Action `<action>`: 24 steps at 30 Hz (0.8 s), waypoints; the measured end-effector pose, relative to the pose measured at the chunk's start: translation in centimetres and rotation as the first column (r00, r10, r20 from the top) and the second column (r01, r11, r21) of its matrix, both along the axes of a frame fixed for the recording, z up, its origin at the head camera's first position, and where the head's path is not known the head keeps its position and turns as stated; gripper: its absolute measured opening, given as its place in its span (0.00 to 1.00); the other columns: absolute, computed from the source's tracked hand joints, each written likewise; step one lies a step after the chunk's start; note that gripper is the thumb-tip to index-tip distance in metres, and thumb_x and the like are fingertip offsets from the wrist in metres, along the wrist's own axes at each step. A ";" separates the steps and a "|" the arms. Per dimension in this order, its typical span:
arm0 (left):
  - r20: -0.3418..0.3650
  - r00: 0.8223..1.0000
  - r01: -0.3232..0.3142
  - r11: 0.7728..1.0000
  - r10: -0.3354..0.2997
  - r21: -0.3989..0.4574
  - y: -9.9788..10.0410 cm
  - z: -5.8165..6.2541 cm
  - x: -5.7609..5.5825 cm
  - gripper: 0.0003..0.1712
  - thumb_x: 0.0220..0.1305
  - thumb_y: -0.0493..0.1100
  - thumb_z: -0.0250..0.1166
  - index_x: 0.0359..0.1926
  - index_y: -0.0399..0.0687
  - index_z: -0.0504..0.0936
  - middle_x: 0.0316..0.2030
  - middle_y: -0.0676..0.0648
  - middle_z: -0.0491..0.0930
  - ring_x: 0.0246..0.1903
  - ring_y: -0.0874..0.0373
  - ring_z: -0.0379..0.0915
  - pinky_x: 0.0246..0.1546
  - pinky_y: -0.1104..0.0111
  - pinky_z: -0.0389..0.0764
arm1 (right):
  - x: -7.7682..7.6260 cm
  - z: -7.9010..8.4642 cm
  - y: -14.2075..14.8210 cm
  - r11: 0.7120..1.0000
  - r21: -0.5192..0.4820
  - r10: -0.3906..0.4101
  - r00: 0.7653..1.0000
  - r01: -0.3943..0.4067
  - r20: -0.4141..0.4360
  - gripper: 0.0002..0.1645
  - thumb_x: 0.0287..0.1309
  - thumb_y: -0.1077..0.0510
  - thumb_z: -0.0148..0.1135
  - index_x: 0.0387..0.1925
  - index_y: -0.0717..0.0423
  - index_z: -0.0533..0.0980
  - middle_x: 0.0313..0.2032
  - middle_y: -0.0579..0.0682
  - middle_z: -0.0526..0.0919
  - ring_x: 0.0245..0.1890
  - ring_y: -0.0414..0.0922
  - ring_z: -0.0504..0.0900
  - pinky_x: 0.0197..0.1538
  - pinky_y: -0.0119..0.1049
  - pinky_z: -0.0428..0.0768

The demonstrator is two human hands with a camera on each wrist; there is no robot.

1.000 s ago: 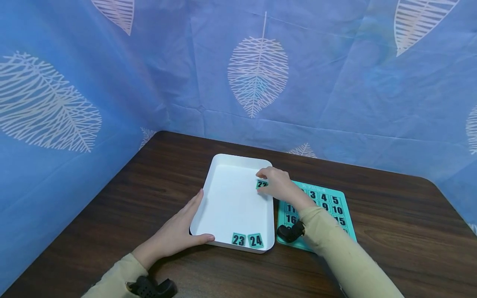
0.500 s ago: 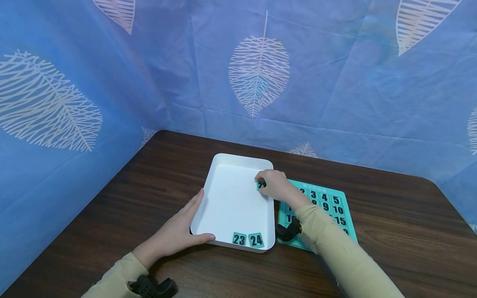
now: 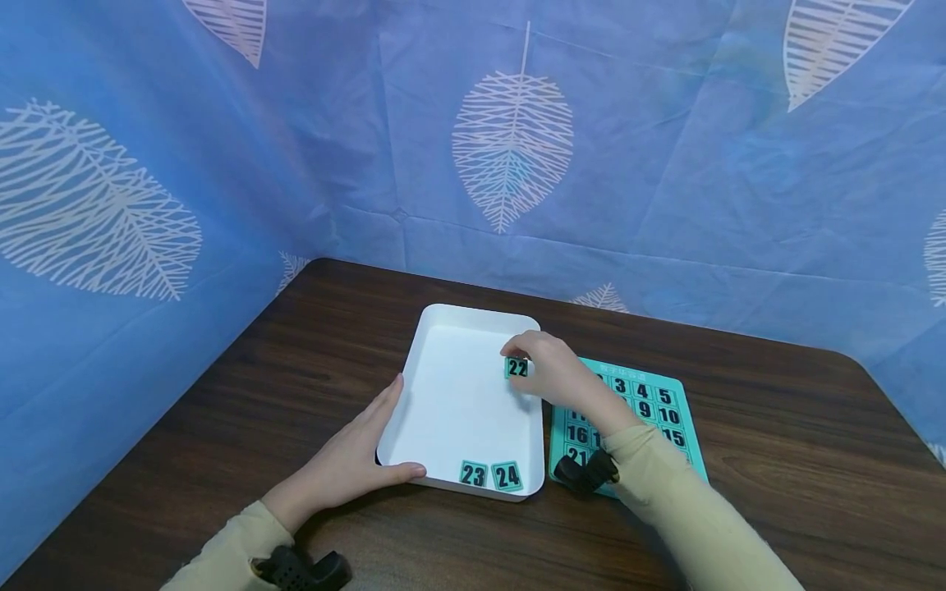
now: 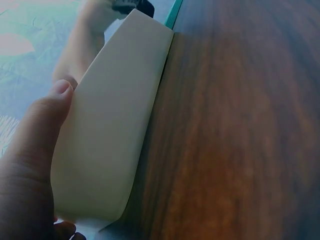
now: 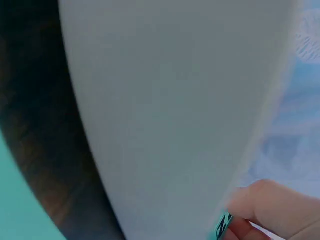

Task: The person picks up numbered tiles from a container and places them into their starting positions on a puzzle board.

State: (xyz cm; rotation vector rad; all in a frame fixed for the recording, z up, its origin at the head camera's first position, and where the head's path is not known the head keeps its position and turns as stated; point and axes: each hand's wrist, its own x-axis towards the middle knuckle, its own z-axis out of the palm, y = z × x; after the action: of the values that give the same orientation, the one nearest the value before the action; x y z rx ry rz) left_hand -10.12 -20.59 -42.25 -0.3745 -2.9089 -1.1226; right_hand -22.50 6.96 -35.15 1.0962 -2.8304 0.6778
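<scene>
A white tray lies on the table, and my left hand holds its near left corner. The left fingers run along the side wall; in the left wrist view the thumb presses at the rim. Over the far right part of the tray, my right hand pinches a green number tile marked 22 between thumb and fingers. In the right wrist view only a corner of that tile shows by the fingertips. Tile 23 and tile 24 lie along the tray's near edge.
A green number board lies right of the tray, partly under the right forearm. The dark wooden table ends at a blue leaf-print cloth behind and to the left. Each wrist wears a black camera.
My right hand dips slightly, then shifts a little left with tile 22, whose number now shows more fully. The left hand and tray stay in place.
</scene>
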 end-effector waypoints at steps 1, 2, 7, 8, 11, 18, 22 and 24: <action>-0.002 1.000 0.001 1.000 -0.001 0.000 0.0 0.0 0.0 0.68 0.45 0.74 0.66 0.76 0.56 0.38 0.75 0.48 0.41 0.71 0.48 0.42 0.61 0.42 0.59 | 0.4 0.3 0.1 1.000 -0.011 -0.001 1.000 0.001 0.007 0.20 0.51 0.63 0.70 0.48 0.61 0.78 0.44 0.52 0.80 0.43 0.48 0.77 0.46 0.44 0.78; -0.005 1.000 0.001 1.000 -0.001 -0.001 0.0 0.0 0.0 0.68 0.45 0.74 0.66 0.76 0.56 0.38 0.75 0.48 0.41 0.71 0.49 0.42 0.61 0.42 0.59 | 0.8 0.5 0.3 1.000 -0.019 -0.005 1.000 0.005 0.011 0.21 0.51 0.62 0.70 0.48 0.62 0.78 0.44 0.52 0.80 0.42 0.48 0.77 0.45 0.44 0.78; -0.015 1.000 0.001 1.000 -0.001 -0.004 0.0 -0.1 -0.1 0.68 0.45 0.74 0.66 0.76 0.56 0.38 0.75 0.48 0.41 0.71 0.48 0.43 0.61 0.42 0.60 | 2.7 1.1 1.7 0.999 -0.043 -0.024 0.999 0.025 0.022 0.21 0.50 0.62 0.71 0.47 0.61 0.77 0.43 0.51 0.78 0.38 0.46 0.76 0.41 0.40 0.79; -0.015 1.000 0.002 1.000 -0.002 -0.004 0.0 -0.1 -0.1 0.68 0.45 0.74 0.66 0.76 0.56 0.38 0.75 0.48 0.41 0.71 0.48 0.43 0.61 0.42 0.60 | 3.0 1.1 2.1 0.999 -0.042 -0.027 1.000 0.027 0.017 0.21 0.50 0.62 0.72 0.47 0.60 0.78 0.43 0.51 0.79 0.39 0.46 0.76 0.41 0.40 0.79; -0.015 1.000 0.004 1.000 -0.004 -0.003 0.1 -0.1 -0.1 0.68 0.45 0.74 0.66 0.76 0.56 0.38 0.75 0.48 0.41 0.71 0.48 0.43 0.61 0.42 0.60 | 3.9 1.0 3.4 0.999 -0.035 -0.038 0.999 0.038 -0.002 0.22 0.50 0.62 0.72 0.48 0.60 0.78 0.44 0.52 0.79 0.41 0.47 0.78 0.42 0.42 0.80; -0.012 1.000 0.006 1.000 -0.006 0.001 0.0 -0.1 -0.1 0.68 0.45 0.74 0.66 0.76 0.56 0.37 0.75 0.49 0.40 0.71 0.49 0.42 0.61 0.42 0.60 | 5.5 0.4 6.8 0.996 -0.011 -0.085 0.995 0.085 -0.043 0.22 0.50 0.62 0.72 0.48 0.59 0.78 0.46 0.53 0.80 0.46 0.51 0.78 0.45 0.48 0.80; -0.012 1.000 0.004 1.000 -0.004 0.003 0.0 -0.1 -0.1 0.68 0.46 0.73 0.67 0.76 0.56 0.37 0.75 0.49 0.40 0.71 0.49 0.42 0.62 0.42 0.59 | 6.4 -0.2 8.5 0.997 0.009 -0.079 0.995 0.080 -0.056 0.21 0.49 0.63 0.72 0.48 0.59 0.79 0.45 0.51 0.81 0.46 0.50 0.79 0.44 0.47 0.80; -0.008 1.000 0.005 1.000 -0.005 0.002 0.1 -0.1 -0.1 0.68 0.46 0.73 0.67 0.76 0.56 0.37 0.75 0.49 0.40 0.71 0.50 0.42 0.62 0.43 0.59 | 6.8 -0.5 9.2 0.997 0.025 -0.070 0.996 0.071 -0.055 0.21 0.48 0.63 0.72 0.47 0.58 0.79 0.44 0.50 0.81 0.45 0.49 0.79 0.43 0.46 0.80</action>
State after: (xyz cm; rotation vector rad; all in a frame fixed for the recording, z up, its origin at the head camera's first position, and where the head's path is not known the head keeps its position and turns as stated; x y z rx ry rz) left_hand -10.21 -20.51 -42.33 -0.3849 -2.9014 -1.1212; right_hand -15.74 16.17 -35.62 0.9973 -2.8255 0.5970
